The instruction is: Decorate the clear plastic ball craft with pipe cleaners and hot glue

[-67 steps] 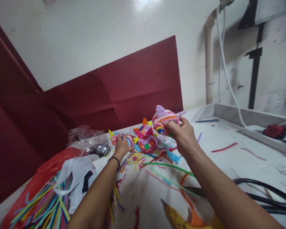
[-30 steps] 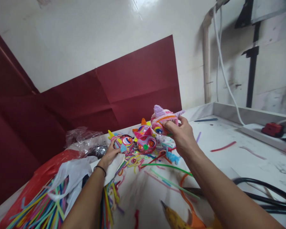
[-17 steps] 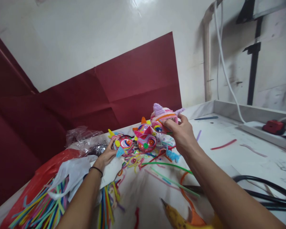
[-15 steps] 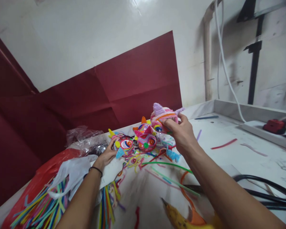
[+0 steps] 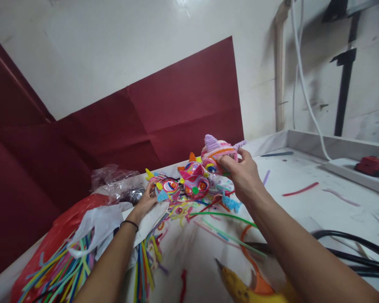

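Note:
Held up by my right hand (image 5: 245, 168) is a round pink pipe-cleaner ornament (image 5: 217, 152) with lilac pointed ears, an orange stripe and a blue-yellow eye. The fingers wrap its right side. My left hand (image 5: 145, 201) grips the left side of another multicoloured pipe-cleaner ornament (image 5: 169, 188), with a light blue ear and an orange eye; some fingers are hidden behind it. Between the hands sits a magenta-eared ornament (image 5: 194, 186), with an orange-eared one (image 5: 192, 158) behind it. Loose curled pipe-cleaner pieces (image 5: 178, 210) lie just in front.
Bundles of coloured pipe cleaners (image 5: 58, 269) lie on a red plastic bag (image 5: 66, 221) at the left. Nearest me are a yellow tool with a dark pointed tip (image 5: 236, 283) and orange-handled scissors (image 5: 260, 284). Black cable (image 5: 350, 240) loops at right, near a power strip (image 5: 341, 165).
The view has shifted slightly, so everything appears a little farther right. Both hands keep their hold on the same ornaments, with hardly any movement of their own.

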### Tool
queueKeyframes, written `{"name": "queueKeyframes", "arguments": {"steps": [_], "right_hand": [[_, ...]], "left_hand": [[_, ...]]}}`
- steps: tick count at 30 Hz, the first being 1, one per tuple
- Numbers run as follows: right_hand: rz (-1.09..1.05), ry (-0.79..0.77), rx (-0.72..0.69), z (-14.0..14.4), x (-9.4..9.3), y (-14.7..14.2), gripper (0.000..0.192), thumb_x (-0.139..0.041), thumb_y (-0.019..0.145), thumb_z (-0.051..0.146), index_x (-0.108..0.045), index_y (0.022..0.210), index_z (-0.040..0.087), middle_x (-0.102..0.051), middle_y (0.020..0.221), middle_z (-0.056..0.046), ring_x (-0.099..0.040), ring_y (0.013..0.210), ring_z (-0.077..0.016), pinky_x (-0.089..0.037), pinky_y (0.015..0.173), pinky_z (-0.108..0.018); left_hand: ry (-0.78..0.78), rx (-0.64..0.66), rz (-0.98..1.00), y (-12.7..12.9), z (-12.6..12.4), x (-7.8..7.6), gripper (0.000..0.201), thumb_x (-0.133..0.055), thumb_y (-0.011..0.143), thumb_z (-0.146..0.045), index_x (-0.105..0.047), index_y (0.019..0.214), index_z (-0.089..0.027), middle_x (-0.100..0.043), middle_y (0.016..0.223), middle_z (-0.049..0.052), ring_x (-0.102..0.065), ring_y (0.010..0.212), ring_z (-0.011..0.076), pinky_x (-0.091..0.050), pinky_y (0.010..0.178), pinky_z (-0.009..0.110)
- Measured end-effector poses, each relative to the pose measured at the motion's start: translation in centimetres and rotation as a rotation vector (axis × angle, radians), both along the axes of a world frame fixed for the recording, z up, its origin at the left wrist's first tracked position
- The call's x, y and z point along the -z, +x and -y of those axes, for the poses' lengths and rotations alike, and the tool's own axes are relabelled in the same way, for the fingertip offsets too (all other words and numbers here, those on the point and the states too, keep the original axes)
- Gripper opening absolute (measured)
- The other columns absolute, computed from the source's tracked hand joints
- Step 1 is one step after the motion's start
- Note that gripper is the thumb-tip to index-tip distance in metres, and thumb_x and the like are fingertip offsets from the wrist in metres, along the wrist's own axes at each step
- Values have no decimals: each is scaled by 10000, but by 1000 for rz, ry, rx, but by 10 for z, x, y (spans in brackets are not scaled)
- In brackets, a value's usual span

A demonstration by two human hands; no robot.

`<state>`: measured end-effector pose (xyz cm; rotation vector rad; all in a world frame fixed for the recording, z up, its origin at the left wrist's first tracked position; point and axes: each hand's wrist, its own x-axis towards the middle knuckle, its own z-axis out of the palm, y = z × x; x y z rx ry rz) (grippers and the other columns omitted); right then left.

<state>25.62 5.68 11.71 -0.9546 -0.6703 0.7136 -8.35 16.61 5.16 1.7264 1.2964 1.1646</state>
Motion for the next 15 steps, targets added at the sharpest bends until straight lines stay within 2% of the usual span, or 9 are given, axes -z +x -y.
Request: {"name": "queueKeyframes", "arguments": {"steps": [3, 7, 11, 15], "right_hand": [[5, -4, 4, -1, 1, 0, 737, -768, 564, 397, -578, 1253, 216, -688, 1023, -50, -691, 869, -266, -603, 785, -450], [15, 0, 10, 0, 0, -1, 754, -765, 568, 394, -565, 1274, 222, -688, 1039, -51, -692, 881, -268, -605, 789, -449], [4, -26, 3, 2, -1, -1, 774, -777, 561, 393, -558, 1285, 229, -688, 1054, -50, -695, 893, -271, -609, 788, -451], [1, -34, -11, 2, -2, -1, 794, -783, 558, 398, -549, 1296, 224, -693, 1048, -50, -698, 902, -274, -612, 791, -458]], "left_hand": [[124, -36, -100, -1, -5, 9, 705, -827, 640, -348, -547, 1278, -240, -567, 1413, 133, -593, 1241, 286, -473, 1054, 442], [295, -104, -245, -2, -6, 17, 536, -732, 703, -312, -576, 1206, -212, -573, 1345, 131, -556, 1259, 305, -403, 1113, 507], [407, -100, -401, 2, 2, 16, 472, -638, 779, -290, -603, 1243, -211, -582, 1339, 125, -508, 1323, 310, -342, 1162, 513], [424, -71, -544, 10, 8, 12, 507, -553, 824, -258, -582, 1327, -200, -518, 1451, 133, -451, 1399, 299, -303, 1197, 498]]}}
